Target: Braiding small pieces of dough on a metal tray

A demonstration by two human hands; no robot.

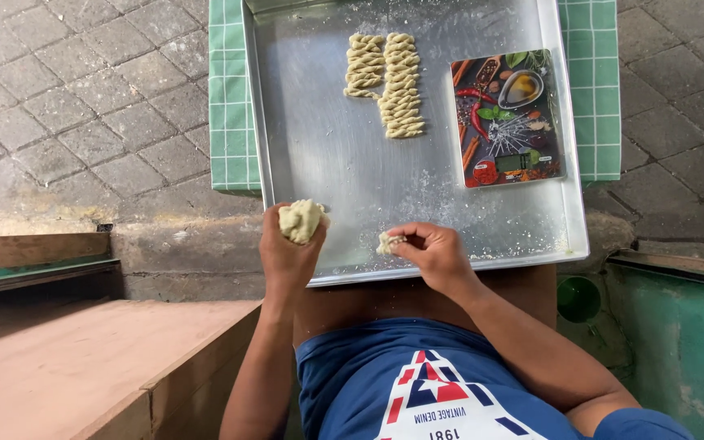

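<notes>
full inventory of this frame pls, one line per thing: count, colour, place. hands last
metal tray: 1, silver, floured, centre, resting on the person's lap
twisted dough pieces: two rows, too many to count surely, pale yellow, upper middle of tray
kitchen scale: 1, flat, dark with a picture of spices and vegetables, right side of tray
checked cloth: 1, green and white, under the tray's far end
paving stones: grey, ground left and right
wooden step: 1, reddish brown, lower left
dough lump: 1, pale yellow, in left hand
small dough piece: 1, pale yellow, pinched in right hand
left hand: over tray's near edge
right hand: over tray's near edge
</notes>
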